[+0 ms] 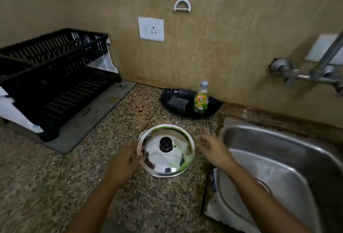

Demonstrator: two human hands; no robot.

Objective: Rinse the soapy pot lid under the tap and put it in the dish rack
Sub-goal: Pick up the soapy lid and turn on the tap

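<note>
Left hand (pixel 124 160) sits at the left edge of the round shiny steel pot lid (pixel 165 150), fingers loosely curled and blurred; can't tell if they actually grip the rim. Right hand (pixel 211 147) is just beside the lid's right edge, fingers spread apart, holding nothing. Both forearms come up from the bottom of the view, angled inward twd the lid.

Lid lies flat, black knob up, on the speckled granite counter (pixel 55 186), w/ white suds and green soap streaks on top. It's between the rack and the sink, just left of the stainless steel sink (pixel 289 145).

Containers: black plastic two-tier dish rack (pixel 55 77) at left, on a grey mat; contents hard to make out thru the slats. Black oval tray (pixel 213 107) by the wall holds a grey scrub pad (pixel 177 103) and a yellow-green dish soap bottle (pixel 201 98), upright. Sink basin: drain partly cut off behind the right arm.

Metal wall tap (pixel 304 73) at far right, spout cut off by frame edge. Overall pic is soft, esp. the hands.
</note>
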